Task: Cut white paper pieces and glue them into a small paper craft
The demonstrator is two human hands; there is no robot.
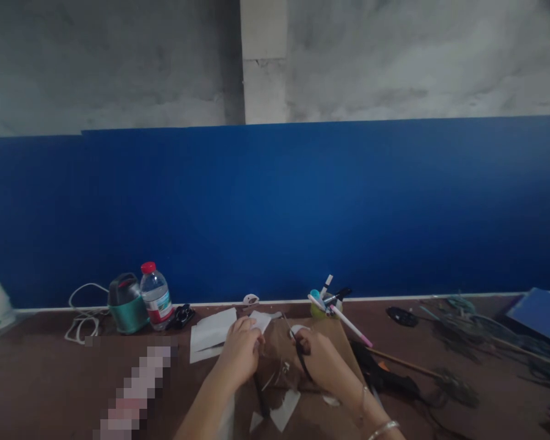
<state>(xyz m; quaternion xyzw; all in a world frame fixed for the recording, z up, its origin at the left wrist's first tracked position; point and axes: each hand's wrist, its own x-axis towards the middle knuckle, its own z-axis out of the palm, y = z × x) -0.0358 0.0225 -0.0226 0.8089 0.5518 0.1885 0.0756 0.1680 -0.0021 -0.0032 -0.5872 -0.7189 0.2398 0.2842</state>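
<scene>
My left hand [244, 351] is closed, its fingers curled on a piece of white paper [260, 320] that shows past the knuckles. In my right hand [319, 355] are scissors [289, 326], with a thin dark blade pointing up and away and a black handle at the fingers. The scissors are a little to the right of the paper, over a brown cardboard sheet [309, 400]. Paper scraps [286, 410] lie on the cardboard nearer to me. Larger white sheets [212, 329] rest left of and behind my left hand.
Behind stand a red-capped bottle [156, 297], a teal-and-dark container [127, 307] and a cup of pens [319, 307]. White cable [83, 322] lies at the left. To the right are a black mouse [402, 316], a glue gun-like black tool [389, 382] and tangled strands [476, 339]. A blue partition [275, 208] closes the back.
</scene>
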